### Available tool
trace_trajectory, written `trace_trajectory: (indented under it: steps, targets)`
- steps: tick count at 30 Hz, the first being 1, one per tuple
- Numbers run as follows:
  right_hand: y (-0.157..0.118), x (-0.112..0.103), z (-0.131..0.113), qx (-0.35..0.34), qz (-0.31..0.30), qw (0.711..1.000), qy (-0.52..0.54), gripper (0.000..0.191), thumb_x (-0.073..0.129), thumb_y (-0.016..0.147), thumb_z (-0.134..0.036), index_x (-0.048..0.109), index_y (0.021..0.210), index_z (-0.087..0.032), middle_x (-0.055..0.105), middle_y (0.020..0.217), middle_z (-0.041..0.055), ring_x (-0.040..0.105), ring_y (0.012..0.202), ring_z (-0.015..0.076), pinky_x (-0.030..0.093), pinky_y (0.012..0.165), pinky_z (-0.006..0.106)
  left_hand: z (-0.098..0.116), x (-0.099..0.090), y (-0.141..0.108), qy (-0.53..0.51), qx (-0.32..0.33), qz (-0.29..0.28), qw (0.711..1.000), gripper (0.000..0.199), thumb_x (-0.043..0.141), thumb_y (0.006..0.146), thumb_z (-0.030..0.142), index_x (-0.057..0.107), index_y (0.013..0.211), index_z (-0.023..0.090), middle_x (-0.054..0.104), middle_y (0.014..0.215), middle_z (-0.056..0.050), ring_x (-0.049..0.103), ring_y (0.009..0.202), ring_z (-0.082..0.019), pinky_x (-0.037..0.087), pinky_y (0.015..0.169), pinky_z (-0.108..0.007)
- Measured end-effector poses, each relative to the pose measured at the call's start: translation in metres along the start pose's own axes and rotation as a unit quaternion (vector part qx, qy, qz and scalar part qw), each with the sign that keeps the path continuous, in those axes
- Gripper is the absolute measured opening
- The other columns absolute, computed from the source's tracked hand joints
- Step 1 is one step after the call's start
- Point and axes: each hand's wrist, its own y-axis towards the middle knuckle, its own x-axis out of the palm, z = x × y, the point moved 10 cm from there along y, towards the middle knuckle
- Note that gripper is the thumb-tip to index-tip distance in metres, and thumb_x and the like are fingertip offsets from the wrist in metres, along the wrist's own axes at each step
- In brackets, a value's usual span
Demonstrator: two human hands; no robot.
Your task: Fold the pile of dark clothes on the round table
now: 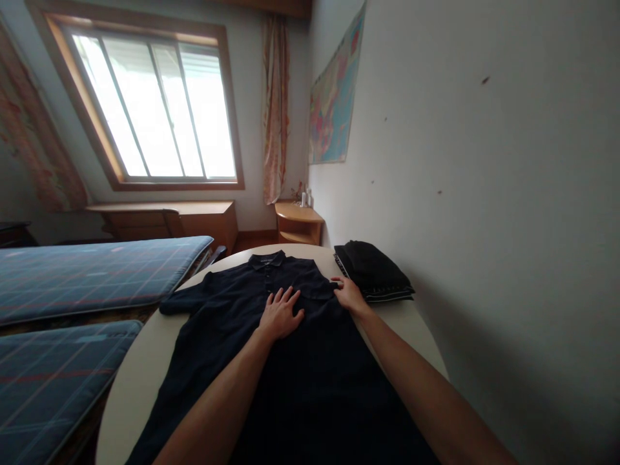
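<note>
A dark navy polo shirt (310, 387) lies spread over the round table, its collar (268, 259) at the far end and its buttoned placket facing up. My left hand (281, 315) rests flat on the chest of the shirt, fingers spread. At the sleeve on the right side, my right hand (349, 294) has its fingers closed on the edge of the cloth. The other sleeve (181, 301) lies stretched out to the left. My forearms cover parts of the shirt's lower body.
Folded black clothes (375, 266) are stacked on the table (130, 381) beside my right hand, near the white wall (508, 226). Blue plaid mattresses (97, 274) lie to the left. Behind stand a wooden desk (208, 208) and a small corner shelf (298, 212).
</note>
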Motion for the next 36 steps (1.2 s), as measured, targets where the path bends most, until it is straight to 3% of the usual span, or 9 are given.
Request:
trace_trajectory:
  steps: [4, 9, 14, 17, 19, 25, 29, 32, 36]
  targets:
    - [-0.01, -0.005, -0.023, -0.015, 0.004, 0.999, -0.028, 0.037, 0.049, 0.084, -0.009, 0.07, 0.112, -0.019, 0.073, 0.108, 0.0061, 0.066, 0.104, 0.0196, 0.047, 0.097, 0.029, -0.007, 0.001, 0.003, -0.045, -0.015, 0.005, 0.999, 0.06, 0.04, 0.093, 0.052, 0.04, 0.149, 0.03, 0.034, 0.158, -0.003, 0.023, 0.147, -0.031, 0.014, 0.119, -0.054]
    - [-0.033, 0.002, -0.089, -0.123, 0.02, 0.99, -0.059, 0.037, 0.048, 0.089, -0.013, 0.068, 0.12, -0.02, 0.068, 0.123, 0.006, 0.061, 0.115, 0.0185, 0.041, 0.106, 0.029, -0.026, -0.001, 0.009, -0.181, -0.061, 0.036, 0.981, 0.051, 0.026, 0.101, 0.041, 0.038, 0.148, 0.029, 0.048, 0.149, -0.001, 0.032, 0.145, -0.022, 0.017, 0.12, -0.046]
    - [-0.068, 0.053, -0.136, -0.256, -0.111, 0.96, -0.009, 0.057, 0.056, 0.082, -0.011, 0.053, 0.138, -0.016, 0.055, 0.14, 0.0113, 0.051, 0.129, 0.0215, 0.034, 0.113, 0.037, -0.044, -0.017, 0.007, -0.27, -0.095, 0.115, 0.951, 0.051, 0.018, 0.103, 0.038, 0.043, 0.144, 0.022, 0.057, 0.141, -0.006, 0.051, 0.131, -0.019, 0.037, 0.111, -0.037]
    - [-0.089, 0.08, -0.137, -0.279, -0.204, 0.938, -0.005, 0.074, 0.059, 0.075, -0.005, 0.041, 0.146, -0.014, 0.046, 0.147, 0.0154, 0.05, 0.129, 0.024, 0.037, 0.111, 0.038, -0.054, -0.026, 0.004, -0.285, -0.116, 0.162, 0.938, 0.045, 0.03, 0.101, 0.036, 0.05, 0.139, 0.02, 0.066, 0.126, -0.008, 0.062, 0.116, -0.02, 0.046, 0.1, -0.034]
    - [-0.099, 0.085, -0.133, -0.28, -0.229, 0.932, -0.032, 0.075, 0.063, 0.073, -0.007, 0.04, 0.145, -0.013, 0.046, 0.146, 0.017, 0.053, 0.125, 0.0246, 0.04, 0.107, 0.036, -0.055, -0.025, 0.004, -0.253, -0.121, 0.162, 0.946, 0.042, 0.04, 0.098, 0.033, 0.053, 0.136, 0.02, 0.071, 0.114, -0.007, 0.066, 0.106, -0.02, 0.05, 0.095, -0.034]
    - [-0.118, 0.054, -0.12, -0.21, -0.167, 0.931, -0.248, 0.04, 0.066, 0.079, -0.025, 0.059, 0.117, -0.014, 0.062, 0.118, 0.0171, 0.061, 0.108, 0.0297, 0.048, 0.092, 0.04, -0.047, -0.02, 0.009, -0.192, -0.095, 0.161, 0.963, 0.034, 0.054, 0.09, 0.027, 0.065, 0.121, 0.018, 0.066, 0.126, -0.008, 0.058, 0.118, -0.023, 0.041, 0.107, -0.037]
    - [-0.131, 0.043, -0.108, -0.156, -0.171, 0.911, -0.342, 0.037, 0.06, 0.081, -0.015, 0.059, 0.118, -0.013, 0.066, 0.113, 0.0209, 0.065, 0.101, 0.0333, 0.05, 0.081, 0.041, -0.042, -0.015, 0.009, -0.164, -0.076, 0.146, 0.973, 0.044, 0.056, 0.086, 0.024, 0.06, 0.13, 0.02, 0.061, 0.134, -0.008, 0.054, 0.124, -0.026, 0.039, 0.111, -0.04]
    - [-0.138, 0.041, -0.101, -0.146, -0.193, 0.9, -0.361, 0.035, 0.054, 0.085, -0.01, 0.059, 0.119, -0.014, 0.07, 0.106, 0.0196, 0.068, 0.097, 0.0324, 0.05, 0.078, 0.038, -0.041, -0.011, 0.012, -0.152, -0.068, 0.132, 0.977, 0.05, 0.055, 0.084, 0.021, 0.057, 0.134, 0.02, 0.057, 0.138, -0.009, 0.052, 0.128, -0.027, 0.037, 0.113, -0.043]
    - [-0.143, 0.033, -0.113, -0.171, -0.206, 0.916, -0.299, 0.031, 0.054, 0.091, -0.025, 0.062, 0.119, -0.017, 0.071, 0.107, 0.0166, 0.068, 0.097, 0.0308, 0.048, 0.079, 0.037, -0.04, -0.014, 0.024, -0.156, -0.042, 0.116, 0.98, 0.056, 0.05, 0.081, 0.011, 0.054, 0.136, 0.017, 0.051, 0.145, -0.009, 0.05, 0.131, -0.023, 0.035, 0.116, -0.037]
